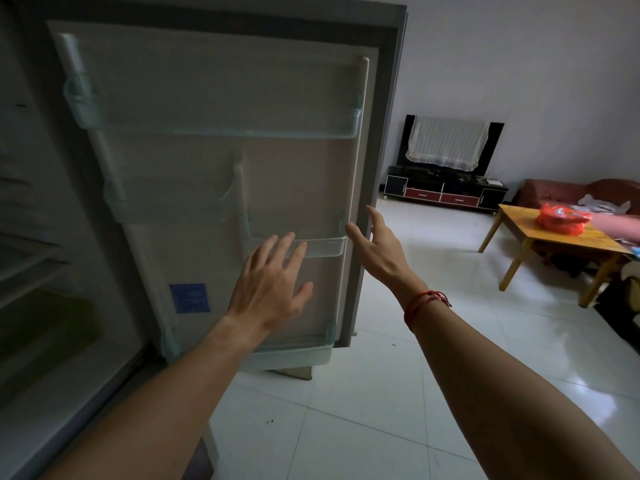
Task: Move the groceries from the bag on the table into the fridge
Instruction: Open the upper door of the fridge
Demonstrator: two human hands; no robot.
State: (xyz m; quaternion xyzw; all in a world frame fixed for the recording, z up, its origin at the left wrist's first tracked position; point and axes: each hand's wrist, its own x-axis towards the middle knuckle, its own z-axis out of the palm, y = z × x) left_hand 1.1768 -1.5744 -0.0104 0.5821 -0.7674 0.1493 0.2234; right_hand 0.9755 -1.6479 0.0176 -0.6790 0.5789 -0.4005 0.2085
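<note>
wooden table (554,239), red bag (562,220) on top

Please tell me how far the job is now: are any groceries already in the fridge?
Done: the fridge door stands open. In hand: nothing; the left hand and the right hand are open and empty at the door. Left: nearly all. The red bag sits on the table across the room, and the door shelves show no groceries.

Both arms outstretched, left hand (273,282) and right hand (375,245) with fingers spread (nothing held).
</note>
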